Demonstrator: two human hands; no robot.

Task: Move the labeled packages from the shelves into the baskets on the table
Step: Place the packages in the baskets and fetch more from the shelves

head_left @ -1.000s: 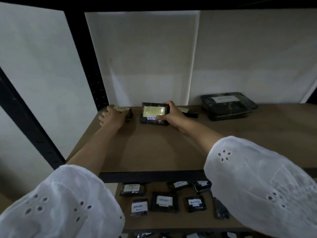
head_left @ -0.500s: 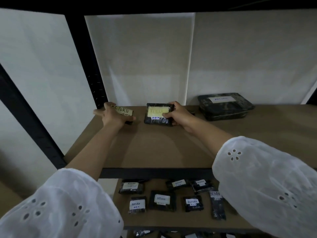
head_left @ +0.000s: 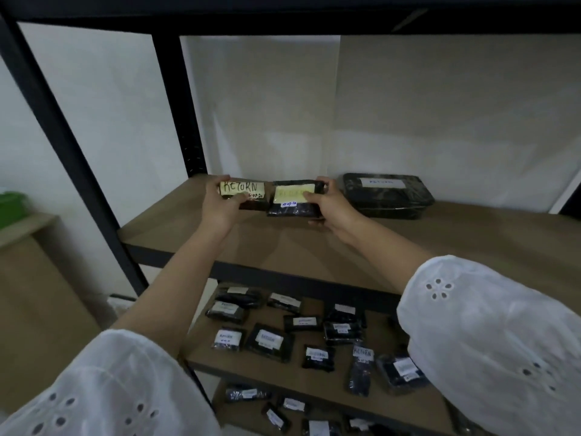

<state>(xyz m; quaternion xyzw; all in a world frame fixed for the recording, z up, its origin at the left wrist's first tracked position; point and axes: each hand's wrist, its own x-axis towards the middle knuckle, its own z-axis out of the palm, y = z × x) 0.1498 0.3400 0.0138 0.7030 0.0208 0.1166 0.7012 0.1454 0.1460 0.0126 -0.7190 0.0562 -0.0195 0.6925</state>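
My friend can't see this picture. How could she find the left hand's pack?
On the black rack, find the upper brown shelf. Above its back left, the left hand and right hand each hold a dark pack. The left pack has a pale label saying RETURN in big black letters; the right pack has a yellow one with faint writing.

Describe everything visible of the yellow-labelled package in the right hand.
The package is a flat dark rectangle wrapped in what looks like glossy plastic film. A pale yellow label covers its upper half, its writing too washed out to read; a small dated strip sits below. The right hand grips its right end, thumb on the label. It tilts toward the camera, seemingly lifted off the upper shelf, close beside the RETURN package.
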